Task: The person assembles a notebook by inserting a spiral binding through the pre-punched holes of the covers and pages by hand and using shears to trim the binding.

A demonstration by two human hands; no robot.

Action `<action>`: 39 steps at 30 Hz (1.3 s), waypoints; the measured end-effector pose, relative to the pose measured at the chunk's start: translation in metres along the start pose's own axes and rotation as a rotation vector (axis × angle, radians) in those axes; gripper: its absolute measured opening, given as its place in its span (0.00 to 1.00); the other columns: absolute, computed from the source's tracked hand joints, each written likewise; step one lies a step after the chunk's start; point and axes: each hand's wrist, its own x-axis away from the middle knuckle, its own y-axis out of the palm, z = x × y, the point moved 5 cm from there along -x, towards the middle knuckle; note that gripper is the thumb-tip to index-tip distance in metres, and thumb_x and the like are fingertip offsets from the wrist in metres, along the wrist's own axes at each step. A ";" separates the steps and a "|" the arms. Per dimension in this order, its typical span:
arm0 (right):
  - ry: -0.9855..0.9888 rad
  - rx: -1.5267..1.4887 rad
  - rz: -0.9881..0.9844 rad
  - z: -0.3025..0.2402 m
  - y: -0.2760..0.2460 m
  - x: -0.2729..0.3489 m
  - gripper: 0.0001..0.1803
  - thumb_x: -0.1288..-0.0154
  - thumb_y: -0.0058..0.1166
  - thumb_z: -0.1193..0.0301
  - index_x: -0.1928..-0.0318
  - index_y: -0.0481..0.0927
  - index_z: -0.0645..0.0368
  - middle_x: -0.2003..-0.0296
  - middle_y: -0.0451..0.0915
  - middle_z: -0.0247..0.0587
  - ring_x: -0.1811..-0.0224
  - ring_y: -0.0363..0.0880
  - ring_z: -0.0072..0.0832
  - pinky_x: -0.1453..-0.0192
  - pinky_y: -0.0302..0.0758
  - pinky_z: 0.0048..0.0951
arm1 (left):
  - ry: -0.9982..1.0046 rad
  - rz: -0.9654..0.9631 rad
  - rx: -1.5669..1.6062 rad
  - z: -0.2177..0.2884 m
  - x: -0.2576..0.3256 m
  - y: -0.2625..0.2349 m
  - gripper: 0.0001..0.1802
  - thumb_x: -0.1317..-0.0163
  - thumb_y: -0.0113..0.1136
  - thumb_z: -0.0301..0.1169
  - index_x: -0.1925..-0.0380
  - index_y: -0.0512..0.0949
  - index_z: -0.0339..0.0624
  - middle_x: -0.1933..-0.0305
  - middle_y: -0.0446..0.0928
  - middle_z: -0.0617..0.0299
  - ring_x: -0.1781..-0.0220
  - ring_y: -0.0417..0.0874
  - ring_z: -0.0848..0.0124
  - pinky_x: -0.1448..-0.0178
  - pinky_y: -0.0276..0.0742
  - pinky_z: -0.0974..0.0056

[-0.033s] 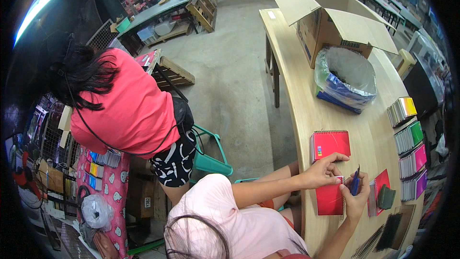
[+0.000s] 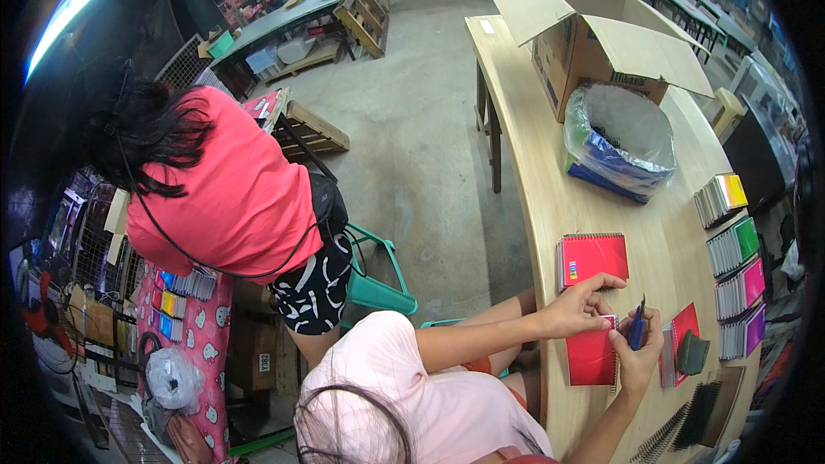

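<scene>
Right hand (image 2: 638, 354): grip closed around a blue-handled tool (image 2: 637, 333), tip toward 12 o'clock. Left hand (image 2: 577, 309): fingers at the upper corner of the red notebook (image 2: 589, 363); whether they pinch cannot be told. The notebook lies flat on the worktop (image 2: 520, 142), at 6 o'clock from the left hand and 8 o'clock from the right, long axis 12-to-6. Its wire coil (image 2: 615, 364) runs along the 3 o'clock edge, nearer the right hand. At 12 o'clock, a second notebook (image 2: 601, 258) bears small coloured lettering; a carton (image 2: 552, 56) beyond carries dark print, illegible.
</scene>
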 end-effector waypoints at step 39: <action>-0.411 0.656 0.187 -0.046 -0.044 0.012 0.25 0.52 0.71 0.63 0.52 0.83 0.57 0.65 0.80 0.40 0.64 0.79 0.34 0.55 0.74 0.35 | -0.024 0.113 -0.068 0.009 -0.010 -0.022 0.38 0.41 0.63 0.15 0.31 0.61 0.42 0.61 0.82 0.59 0.62 0.81 0.79 0.56 0.76 0.75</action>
